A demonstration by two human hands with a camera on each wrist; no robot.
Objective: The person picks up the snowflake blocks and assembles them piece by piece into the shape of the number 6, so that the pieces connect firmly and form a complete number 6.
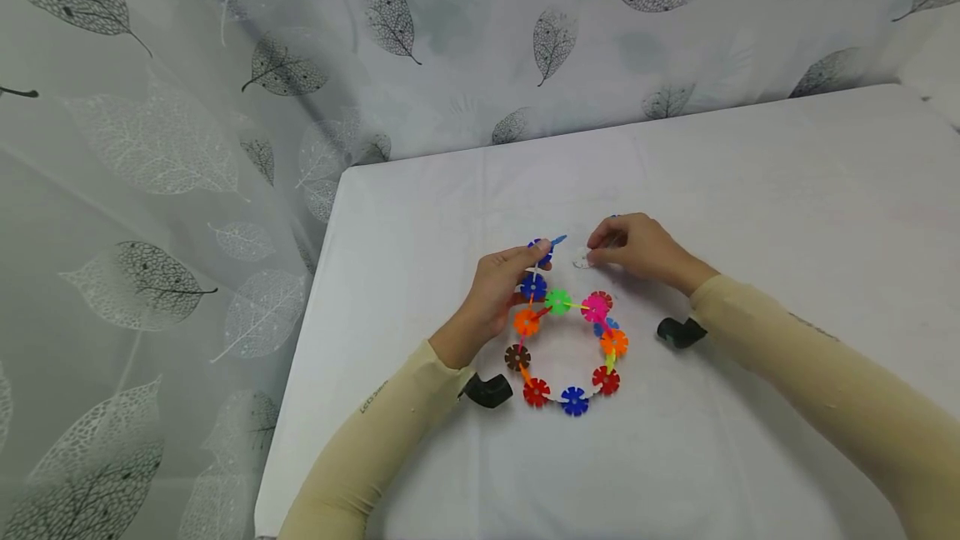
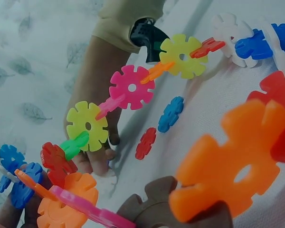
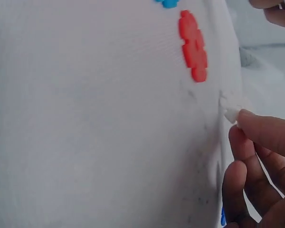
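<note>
A ring of colourful notched plastic snowflake discs (image 1: pixel 574 401), slotted edge to edge, hangs from my left hand (image 1: pixel 491 294). My left thumb and fingers pinch a dark blue disc (image 1: pixel 538 252) at its upper end, where a lighter blue disc (image 1: pixel 558 239) sticks out. To the right, my right hand (image 1: pixel 645 248) pinches a white snowflake disc (image 3: pixel 232 114) between thumb and forefinger. That white disc is apart from the chain. In the left wrist view, orange (image 2: pixel 237 161), yellow (image 2: pixel 183 56) and pink discs (image 2: pixel 132 87) of the chain cross in front of my right hand.
A loose red disc (image 3: pixel 193 46) and a light blue disc (image 2: pixel 171 114) lie on the white-covered table (image 1: pixel 787 215). Beyond my right hand a bit of dark blue (image 1: pixel 616 216) shows. A leaf-patterned curtain (image 1: pixel 450 40) hangs behind the table and along its left side.
</note>
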